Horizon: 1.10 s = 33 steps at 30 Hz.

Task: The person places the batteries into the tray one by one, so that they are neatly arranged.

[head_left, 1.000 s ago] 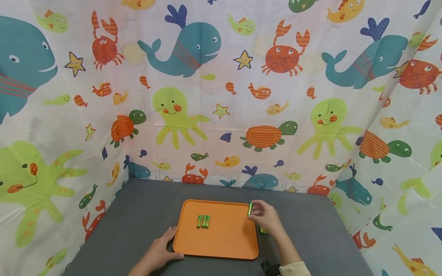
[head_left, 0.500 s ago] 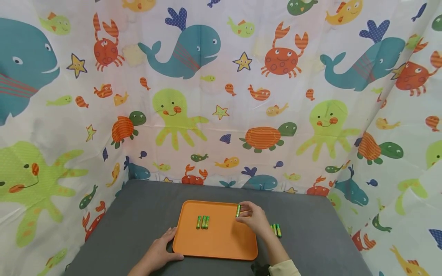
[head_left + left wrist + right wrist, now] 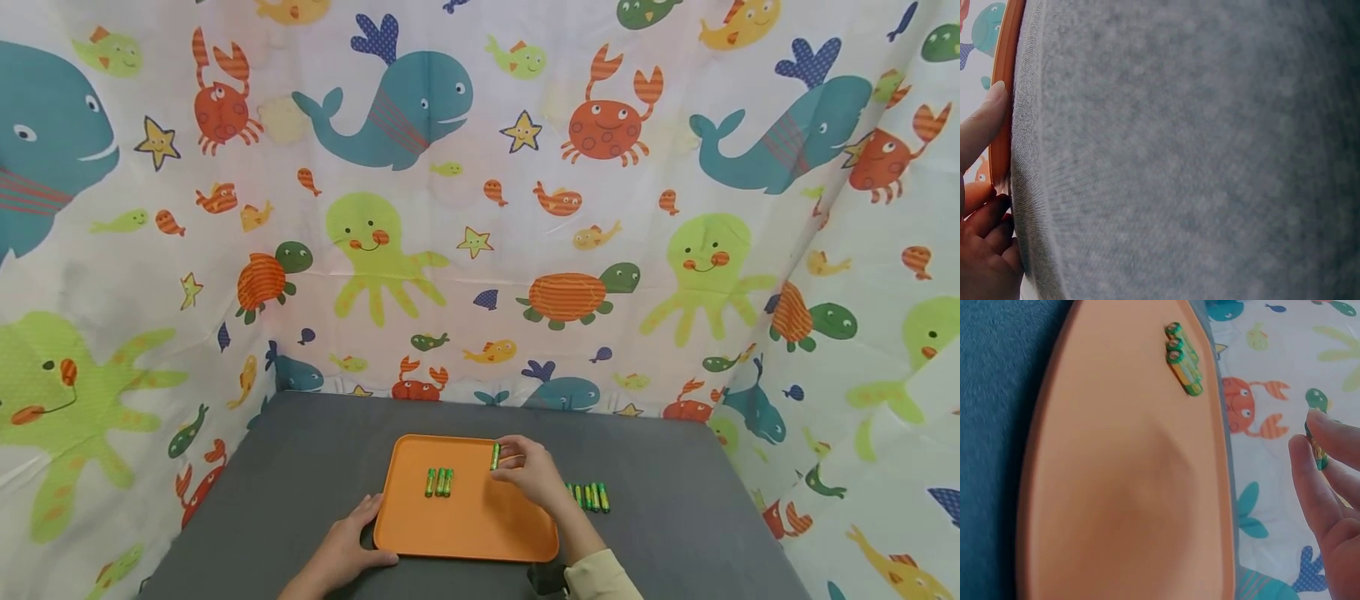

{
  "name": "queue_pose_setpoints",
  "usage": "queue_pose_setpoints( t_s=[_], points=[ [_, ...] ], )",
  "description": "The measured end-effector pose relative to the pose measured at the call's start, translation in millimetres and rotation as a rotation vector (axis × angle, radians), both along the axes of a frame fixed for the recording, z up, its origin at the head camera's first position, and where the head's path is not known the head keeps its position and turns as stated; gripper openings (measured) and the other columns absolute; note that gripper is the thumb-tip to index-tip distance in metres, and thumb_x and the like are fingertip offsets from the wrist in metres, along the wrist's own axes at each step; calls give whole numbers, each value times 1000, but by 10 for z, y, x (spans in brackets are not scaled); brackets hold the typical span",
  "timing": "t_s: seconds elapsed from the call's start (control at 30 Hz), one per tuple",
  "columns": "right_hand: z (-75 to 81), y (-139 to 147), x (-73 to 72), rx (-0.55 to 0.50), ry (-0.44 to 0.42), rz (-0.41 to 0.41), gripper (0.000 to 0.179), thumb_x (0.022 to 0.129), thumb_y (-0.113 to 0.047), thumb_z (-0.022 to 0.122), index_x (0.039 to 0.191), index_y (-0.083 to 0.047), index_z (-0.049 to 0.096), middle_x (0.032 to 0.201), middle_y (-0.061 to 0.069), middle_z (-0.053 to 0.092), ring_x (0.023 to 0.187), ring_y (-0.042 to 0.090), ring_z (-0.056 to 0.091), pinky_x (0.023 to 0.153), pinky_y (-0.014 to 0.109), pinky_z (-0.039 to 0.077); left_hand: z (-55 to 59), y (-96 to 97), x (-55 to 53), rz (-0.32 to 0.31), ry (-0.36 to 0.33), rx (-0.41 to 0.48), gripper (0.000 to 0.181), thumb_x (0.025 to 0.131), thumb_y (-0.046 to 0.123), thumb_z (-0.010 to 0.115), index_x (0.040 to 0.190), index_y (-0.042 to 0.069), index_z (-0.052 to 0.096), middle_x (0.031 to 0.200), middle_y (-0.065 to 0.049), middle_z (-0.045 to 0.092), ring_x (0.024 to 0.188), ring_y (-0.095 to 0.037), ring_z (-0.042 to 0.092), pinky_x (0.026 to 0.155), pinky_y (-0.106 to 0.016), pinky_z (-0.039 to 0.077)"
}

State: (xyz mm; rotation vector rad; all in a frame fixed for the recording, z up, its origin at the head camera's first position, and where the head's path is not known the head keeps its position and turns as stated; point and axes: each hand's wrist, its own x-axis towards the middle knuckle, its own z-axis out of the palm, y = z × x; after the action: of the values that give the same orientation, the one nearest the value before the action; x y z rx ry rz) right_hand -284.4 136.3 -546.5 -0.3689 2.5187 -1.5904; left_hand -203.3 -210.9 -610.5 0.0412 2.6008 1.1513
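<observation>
My right hand [image 3: 531,473] pinches one small green battery [image 3: 495,457] upright between thumb and fingertips, raised over the right half of the orange tray [image 3: 480,533]. In the right wrist view the pinched battery [image 3: 1317,450] is partly covered by the fingers. Three matching batteries [image 3: 440,482] lie side by side on the tray, left of its middle; two of them sit closer together. At the tray's front left corner, my left hand [image 3: 347,540] grips the rim, thumb along the front edge and fingers at the left side. The left wrist view shows this thumb [image 3: 988,125] against the tray wall.
Several more green batteries [image 3: 592,497] lie in a row on the grey table [image 3: 675,517], just right of the tray and partly behind my right forearm. A white curtain [image 3: 480,350] printed with sea animals surrounds the table at the back and sides.
My right hand has carried the pinched battery leftward, from the tray's right rim to over the tray. The row right of the tray shows more as the arm moves off. The left hand stays put.
</observation>
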Motion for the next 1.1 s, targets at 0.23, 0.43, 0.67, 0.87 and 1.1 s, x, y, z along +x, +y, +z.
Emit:
queue_pose_setpoints(
  t_s=[0.23,0.43,0.67,0.87,1.1],
  points=[
    [-135,-161,-19,-3,-22,29,53,86,-10,81,133,-2,61,118,18,66,100,29,69,76,36,61,-27,10,-7,6,8,-28,118,61,58,89,156,8,39,161,-20,35,147,-47,31,106,-73,31],
    [-252,-311,-32,-19,-33,37,51,85,-7,81,132,-1,62,114,17,68,96,28,70,74,35,61,-35,-6,-9,0,13,-10,117,63,57,89,157,8,38,161,-21,34,147,-47,31,107,-70,33],
    [-371,-429,-60,4,-43,27,50,84,-4,81,130,2,63,110,18,68,94,29,68,73,38,60,-40,-6,-26,6,7,-26,119,61,58,89,157,9,39,161,-20,35,147,-47,31,106,-71,33],
    [-442,-520,-84,37,-52,22,49,82,-4,83,128,0,66,107,18,68,89,22,66,71,36,58,-54,1,-33,10,0,-34,119,60,59,89,157,10,39,161,-20,35,147,-46,31,106,-73,31],
    [-451,-612,-63,25,-83,40,50,80,0,84,127,2,65,103,18,66,83,22,64,64,34,56,-40,9,-28,11,-2,-34,118,61,57,90,156,9,39,161,-21,35,147,-46,31,107,-73,30]
  ],
)
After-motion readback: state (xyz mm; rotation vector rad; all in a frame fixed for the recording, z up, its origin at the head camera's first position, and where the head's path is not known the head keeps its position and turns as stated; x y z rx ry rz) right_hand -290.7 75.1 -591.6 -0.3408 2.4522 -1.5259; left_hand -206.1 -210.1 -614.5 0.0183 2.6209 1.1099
